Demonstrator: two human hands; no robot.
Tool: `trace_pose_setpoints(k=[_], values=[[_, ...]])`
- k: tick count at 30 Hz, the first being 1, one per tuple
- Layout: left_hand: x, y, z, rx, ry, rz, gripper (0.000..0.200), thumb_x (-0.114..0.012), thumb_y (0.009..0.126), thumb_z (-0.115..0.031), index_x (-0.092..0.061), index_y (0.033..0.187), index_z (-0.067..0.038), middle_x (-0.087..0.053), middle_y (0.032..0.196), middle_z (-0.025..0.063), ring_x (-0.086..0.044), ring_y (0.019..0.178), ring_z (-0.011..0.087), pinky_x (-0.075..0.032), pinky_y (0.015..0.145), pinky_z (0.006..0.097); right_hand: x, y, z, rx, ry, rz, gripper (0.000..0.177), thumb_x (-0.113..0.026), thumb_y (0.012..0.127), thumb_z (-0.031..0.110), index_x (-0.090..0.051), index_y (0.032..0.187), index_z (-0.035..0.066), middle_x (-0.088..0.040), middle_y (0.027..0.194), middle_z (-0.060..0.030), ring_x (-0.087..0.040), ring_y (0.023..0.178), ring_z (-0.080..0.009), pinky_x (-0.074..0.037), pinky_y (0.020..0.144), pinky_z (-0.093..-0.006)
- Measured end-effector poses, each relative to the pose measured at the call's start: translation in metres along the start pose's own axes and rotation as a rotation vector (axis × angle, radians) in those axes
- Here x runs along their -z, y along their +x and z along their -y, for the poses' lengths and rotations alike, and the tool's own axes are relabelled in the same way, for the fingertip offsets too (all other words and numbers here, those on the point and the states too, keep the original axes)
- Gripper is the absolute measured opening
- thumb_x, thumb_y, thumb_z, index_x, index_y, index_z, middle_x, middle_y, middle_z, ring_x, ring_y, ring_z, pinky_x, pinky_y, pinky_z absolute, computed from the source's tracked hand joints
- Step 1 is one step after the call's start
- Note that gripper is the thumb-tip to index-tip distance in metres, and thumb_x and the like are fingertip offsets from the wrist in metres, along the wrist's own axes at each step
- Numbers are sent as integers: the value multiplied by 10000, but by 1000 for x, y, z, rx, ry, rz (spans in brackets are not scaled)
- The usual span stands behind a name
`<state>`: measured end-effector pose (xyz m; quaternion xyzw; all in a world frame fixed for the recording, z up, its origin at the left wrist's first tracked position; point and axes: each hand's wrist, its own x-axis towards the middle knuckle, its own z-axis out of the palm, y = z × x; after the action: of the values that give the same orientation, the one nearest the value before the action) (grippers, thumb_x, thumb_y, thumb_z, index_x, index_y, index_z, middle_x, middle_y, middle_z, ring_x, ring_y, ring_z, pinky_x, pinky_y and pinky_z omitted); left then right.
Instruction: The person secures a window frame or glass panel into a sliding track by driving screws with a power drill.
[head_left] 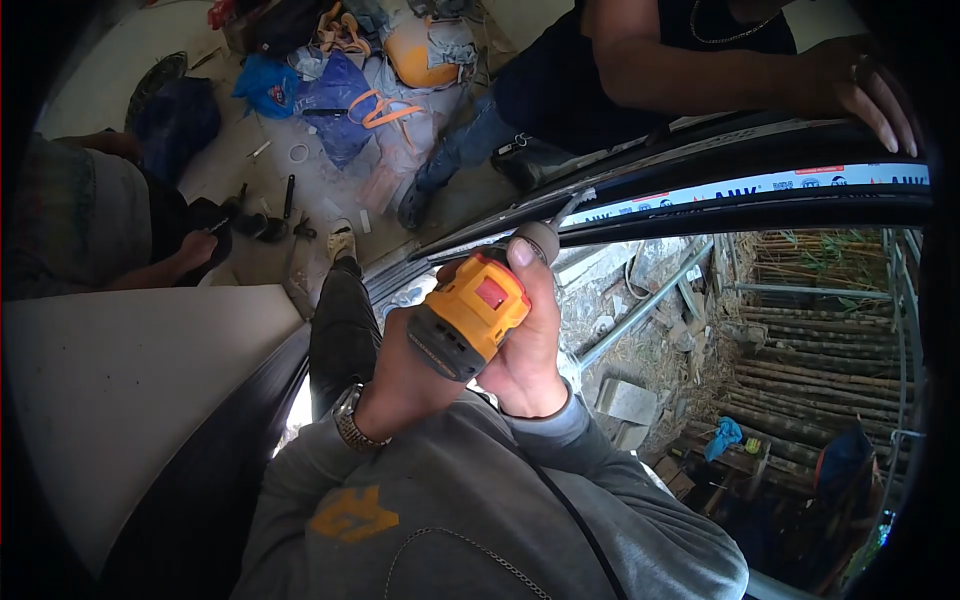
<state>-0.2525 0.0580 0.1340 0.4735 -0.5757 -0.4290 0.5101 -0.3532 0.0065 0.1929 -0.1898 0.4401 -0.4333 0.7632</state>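
Note:
A yellow and black power drill [478, 305] is held in front of the grey sweatshirt, its chuck pointing up and right. My left hand [530, 345] supports it from the right side, the thumb on the grey chuck. Round the drill's rear and grip, my right hand [408, 370] is closed; a metal watch is on that wrist. The bit [572, 207] reaches to the dark window frame [660, 222], beside a blue and white protective strip [780, 188]. Whether the tip touches the frame, I cannot tell.
A co-worker's hand [880, 100] rests on the frame at the upper right. Another person's hand [197, 248] is at the left. Bags [345, 110] and tools [288, 197] lie on the floor. Beyond the opening are a metal pole [635, 330], rubble and stacked bamboo poles [820, 370].

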Motion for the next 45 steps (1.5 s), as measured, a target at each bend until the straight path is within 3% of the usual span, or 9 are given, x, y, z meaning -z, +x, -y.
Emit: trace_pose_setpoints(k=[3,10,12,16,25,27,37,43,45], values=[[-1,1,2,-134,105,2,274,-686,796,-135,-637,1056,-64,-666,976,112,-646,896,314,-493,764,405,6,-3,5,3,32,146,505,-541,950,473,-624,1042,-17,-694,951,-135,-685,872,-222,-543,822,-339],[0,9,5,-85,22,1,280,-691,786,-115,-634,1052,-52,-670,961,117,-651,892,303,-499,758,397,9,5,6,-20,105,216,525,-533,949,489,-629,1033,-20,-693,950,-151,-684,877,-232,-544,825,-343],[-2,7,7,-8,-36,-86,184,-727,753,-135,-646,880,-30,-681,761,126,-692,708,286,-512,605,353,11,8,-4,-19,94,150,516,-542,947,483,-630,1028,-19,-693,951,-151,-684,875,-236,-544,821,-343],[-1,7,13,29,-90,-94,217,-728,756,-139,-643,914,-18,-683,773,142,-696,727,295,-509,609,352,7,14,-9,28,53,-24,517,-567,901,529,-640,971,22,-684,907,-158,-675,836,-272,-544,793,-382],[-2,3,8,-43,-139,-67,206,-720,755,-112,-639,914,-10,-687,778,134,-696,729,281,-512,630,339,15,4,-4,14,56,158,507,-546,945,478,-622,1037,-15,-694,950,-147,-686,866,-233,-546,823,-355],[-3,2,15,-11,-94,18,285,-711,802,-111,-634,1067,-40,-678,970,130,-674,871,299,-517,726,359,20,7,-3,-14,79,182,502,-550,949,471,-616,1061,-14,-695,964,-146,-688,880,-234,-544,839,-354],[8,3,4,60,-106,13,245,-719,790,-122,-650,1010,-37,-692,898,120,-691,831,276,-528,710,342,7,4,-4,-20,68,150,535,-539,934,503,-630,1017,-18,-689,925,-143,-684,862,-240,-546,829,-359],[6,1,-2,-26,-84,23,222,-724,788,-125,-653,980,-39,-694,865,104,-696,807,263,-530,690,342,8,0,1,-40,80,189,532,-552,931,495,-626,1025,-23,-688,943,-156,-684,868,-252,-547,833,-366],[3,4,-5,4,-81,-47,221,-741,746,-150,-647,913,-39,-687,822,138,-691,765,311,-523,645,354,11,1,0,-33,76,184,542,-560,926,503,-626,1031,-25,-690,951,-162,-686,876,-253,-549,832,-370]])
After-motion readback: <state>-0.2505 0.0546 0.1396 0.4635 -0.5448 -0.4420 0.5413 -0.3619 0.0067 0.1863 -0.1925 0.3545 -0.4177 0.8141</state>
